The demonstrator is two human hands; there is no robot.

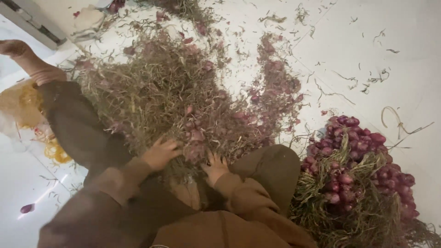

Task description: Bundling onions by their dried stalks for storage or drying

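I sit on a white tiled floor with a big heap of dry stalks and purple skins [170,96] between my legs. My left hand [160,154] rests on the near edge of the heap, fingers bent into the stalks. My right hand [214,168] presses into the same edge, fingers spread among stalks and skins. Whether either hand grips anything is hidden by the stalks. A pile of purple-red shallots with dry tops [358,170] lies to the right of my right knee [271,170].
My left leg [73,119] stretches out to the far left, foot [14,48] bare. A yellowish mesh bag [27,110] lies under it. Loose stalk bits and skins [275,78] scatter over the white floor [390,69]. A doorway threshold [32,23] sits top left.
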